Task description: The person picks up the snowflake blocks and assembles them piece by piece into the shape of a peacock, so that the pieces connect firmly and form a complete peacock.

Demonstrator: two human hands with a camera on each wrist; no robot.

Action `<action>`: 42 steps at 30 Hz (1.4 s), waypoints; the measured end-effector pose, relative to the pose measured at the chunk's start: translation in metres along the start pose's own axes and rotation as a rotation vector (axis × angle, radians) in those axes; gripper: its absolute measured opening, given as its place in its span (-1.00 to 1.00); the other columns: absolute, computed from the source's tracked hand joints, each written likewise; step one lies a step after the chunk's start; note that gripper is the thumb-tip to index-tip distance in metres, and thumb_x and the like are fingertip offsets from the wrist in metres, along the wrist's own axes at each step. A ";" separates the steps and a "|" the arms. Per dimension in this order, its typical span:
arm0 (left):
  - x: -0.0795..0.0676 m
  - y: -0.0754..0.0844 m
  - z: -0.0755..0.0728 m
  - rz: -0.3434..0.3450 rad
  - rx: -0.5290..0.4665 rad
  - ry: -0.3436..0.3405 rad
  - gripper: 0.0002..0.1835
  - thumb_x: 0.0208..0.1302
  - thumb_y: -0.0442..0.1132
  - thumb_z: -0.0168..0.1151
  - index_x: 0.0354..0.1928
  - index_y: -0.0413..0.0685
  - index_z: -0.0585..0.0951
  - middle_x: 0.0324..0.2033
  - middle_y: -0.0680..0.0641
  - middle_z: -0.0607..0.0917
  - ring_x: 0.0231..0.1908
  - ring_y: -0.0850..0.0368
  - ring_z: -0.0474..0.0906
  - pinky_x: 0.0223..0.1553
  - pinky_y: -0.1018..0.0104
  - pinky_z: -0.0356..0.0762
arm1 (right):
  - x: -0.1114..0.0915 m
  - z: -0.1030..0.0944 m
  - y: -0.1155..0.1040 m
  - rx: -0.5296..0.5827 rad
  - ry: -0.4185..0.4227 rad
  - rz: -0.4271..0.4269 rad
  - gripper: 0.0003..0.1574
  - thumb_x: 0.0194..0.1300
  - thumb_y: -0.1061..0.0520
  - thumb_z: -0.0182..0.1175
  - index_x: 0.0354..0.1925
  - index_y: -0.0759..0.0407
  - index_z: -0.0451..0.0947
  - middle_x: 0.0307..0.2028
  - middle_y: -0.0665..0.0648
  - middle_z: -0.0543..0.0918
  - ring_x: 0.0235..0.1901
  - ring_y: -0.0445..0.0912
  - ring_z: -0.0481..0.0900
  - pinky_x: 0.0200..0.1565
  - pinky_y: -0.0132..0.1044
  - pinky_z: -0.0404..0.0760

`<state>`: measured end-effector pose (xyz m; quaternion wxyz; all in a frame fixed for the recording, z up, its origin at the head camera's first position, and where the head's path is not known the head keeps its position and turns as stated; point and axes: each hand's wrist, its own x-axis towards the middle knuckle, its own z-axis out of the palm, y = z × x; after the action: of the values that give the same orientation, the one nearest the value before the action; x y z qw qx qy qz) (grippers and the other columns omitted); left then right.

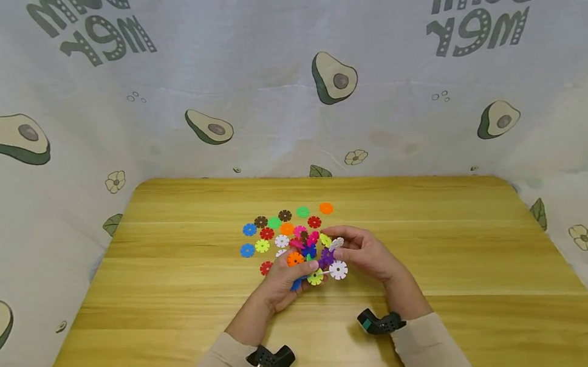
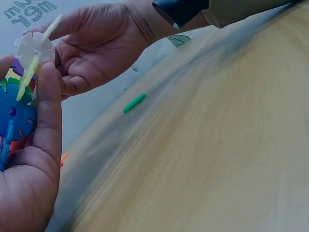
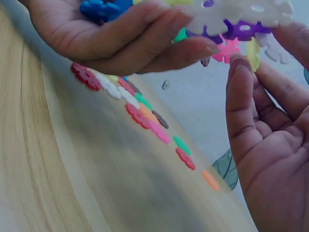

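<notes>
Head view. Cluster (image 1: 309,251): interlocked slotted discs, held above the table (image 1: 444,238). Left hand (image 1: 283,284): clamped on the cluster's left side, thumb on top. Right hand (image 1: 367,255): pinching its right side. Likely hazard: a joint springing apart if the two hands press unevenly. Loose discs (image 1: 281,241): mixed colours, lying flat beyond the cluster, towards the far edge. Cloth (image 1: 257,59): avocado print, behind the far edge.

Left wrist view. White disc (image 2: 35,47): part of the cluster, between both hands.

Right wrist view. Left fingers (image 3: 120,46) screen part of the cluster; its joints there, cannot tell.
</notes>
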<state>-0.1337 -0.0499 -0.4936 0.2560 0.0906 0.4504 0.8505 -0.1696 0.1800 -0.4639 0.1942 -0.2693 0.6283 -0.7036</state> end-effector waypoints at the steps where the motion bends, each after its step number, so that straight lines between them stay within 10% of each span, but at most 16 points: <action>1: 0.000 0.000 0.000 -0.003 0.002 -0.004 -0.48 0.38 -0.36 0.24 0.32 -0.23 0.35 -0.02 0.03 0.71 -0.07 0.15 0.73 -0.04 0.17 0.79 | 0.000 -0.001 0.000 -0.005 -0.003 0.003 -0.55 0.46 0.30 0.17 0.28 0.16 0.55 0.03 -0.06 0.71 -0.17 -0.29 0.69 -0.11 -0.47 0.74; 14: -0.001 0.000 0.002 -0.010 0.015 -0.008 -0.41 0.39 -0.34 0.24 0.37 -0.36 0.29 0.00 -0.01 0.67 -0.07 0.13 0.72 -0.02 0.18 0.78 | 0.003 0.007 0.000 -0.066 0.172 -0.034 -0.66 0.48 0.24 0.18 0.03 0.55 0.55 -0.14 -0.09 0.75 -0.15 -0.28 0.68 -0.06 -0.45 0.73; 23: 0.001 0.002 0.001 -0.027 0.036 0.038 -0.57 0.31 -0.41 0.27 0.18 -0.21 0.40 -0.12 0.01 0.70 -0.14 0.18 0.73 -0.06 0.19 0.80 | 0.004 -0.001 0.008 0.306 -0.086 -0.099 -0.44 0.68 0.21 -0.30 0.14 0.11 0.67 0.01 -0.05 0.74 -0.13 -0.28 0.70 -0.02 -0.48 0.72; 31: 0.004 0.005 0.003 -0.040 -0.025 0.201 -0.27 0.34 -0.51 0.24 0.43 -0.12 0.11 -0.22 -0.03 0.75 -0.27 0.11 0.80 -0.12 0.13 0.81 | 0.003 -0.009 0.012 0.437 -0.132 -0.133 -0.41 0.60 0.36 -0.32 0.19 0.22 0.63 0.10 0.07 0.75 0.06 -0.17 0.73 0.18 -0.35 0.68; 42: 0.008 0.004 0.003 0.087 -0.098 0.403 -0.31 0.40 -0.38 0.26 0.39 -0.10 0.08 -0.35 0.08 0.75 -0.39 0.23 0.74 -0.28 0.31 0.79 | 0.002 0.000 0.008 0.259 0.051 -0.122 -0.62 0.50 0.34 0.08 0.03 0.04 0.75 0.06 -0.03 0.77 0.05 -0.20 0.72 0.15 -0.36 0.69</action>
<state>-0.1411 -0.0459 -0.4892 0.1278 -0.0744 0.4463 0.8826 -0.1717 0.1779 -0.4718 0.1681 -0.2618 0.5194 -0.7959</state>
